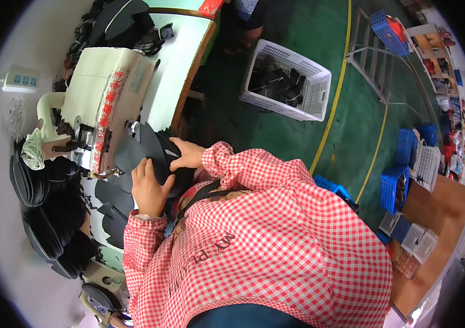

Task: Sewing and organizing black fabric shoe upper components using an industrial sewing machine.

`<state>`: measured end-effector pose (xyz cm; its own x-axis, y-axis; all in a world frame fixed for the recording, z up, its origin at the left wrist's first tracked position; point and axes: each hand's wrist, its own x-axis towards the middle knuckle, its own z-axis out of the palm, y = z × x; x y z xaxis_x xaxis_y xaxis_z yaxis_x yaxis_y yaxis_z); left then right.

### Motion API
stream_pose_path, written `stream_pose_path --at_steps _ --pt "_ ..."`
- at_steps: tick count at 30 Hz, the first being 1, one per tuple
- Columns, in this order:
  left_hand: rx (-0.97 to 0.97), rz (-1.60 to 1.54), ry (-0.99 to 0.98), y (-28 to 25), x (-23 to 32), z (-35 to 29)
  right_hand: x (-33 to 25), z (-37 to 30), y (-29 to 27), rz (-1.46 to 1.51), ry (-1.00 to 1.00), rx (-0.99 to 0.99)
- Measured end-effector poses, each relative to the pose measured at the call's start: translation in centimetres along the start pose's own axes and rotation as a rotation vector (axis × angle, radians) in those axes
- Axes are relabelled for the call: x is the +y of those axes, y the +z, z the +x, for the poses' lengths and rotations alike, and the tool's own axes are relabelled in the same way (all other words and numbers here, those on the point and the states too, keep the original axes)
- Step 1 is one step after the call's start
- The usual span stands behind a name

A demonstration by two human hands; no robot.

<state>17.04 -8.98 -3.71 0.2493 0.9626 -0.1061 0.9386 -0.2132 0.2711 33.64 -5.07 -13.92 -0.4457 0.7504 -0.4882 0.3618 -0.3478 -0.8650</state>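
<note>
A dark, pointed cut piece of sheet material (pixel 137 146) lies in front of the sewing machine (pixel 101 117), partly under its head. On its near part rests my left hand (pixel 149 188), fingers stretched flat and the thumb spread away. My right hand (pixel 187 154) is at the piece's right edge, thumb and fingers bent around black material there; the exact grip is partly hidden. More dark cut pieces (pixel 113 216) lie on the table beside my left wrist.
Stacks of black pieces (pixel 52 229) line the left side. White cord (pixel 33 150) hangs by the machine. A white crate (pixel 320 90) with black pieces stands on the green floor, with blue crates (pixel 393 188) farther right. A person (pixel 249 19) is at the top.
</note>
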Motion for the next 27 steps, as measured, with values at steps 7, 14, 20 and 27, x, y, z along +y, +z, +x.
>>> stream_pose_path --at_steps 7,14,20,27 --pt "0.022 -0.038 0.002 0.0 -0.3 -0.1 -2.1 -0.8 1.2 -0.075 0.162 0.092" --pt "0.227 -0.204 0.009 1.0 -3.8 -1.4 -2.3 -0.1 2.1 -0.144 0.176 0.119" --pt "0.553 -0.502 -0.51 -11.2 -9.7 -4.9 -1.2 -0.6 1.1 -0.072 0.068 0.227" --pt "0.492 -0.36 -0.357 -9.9 -6.0 -6.1 -1.7 -0.5 0.7 -0.085 0.116 0.127"
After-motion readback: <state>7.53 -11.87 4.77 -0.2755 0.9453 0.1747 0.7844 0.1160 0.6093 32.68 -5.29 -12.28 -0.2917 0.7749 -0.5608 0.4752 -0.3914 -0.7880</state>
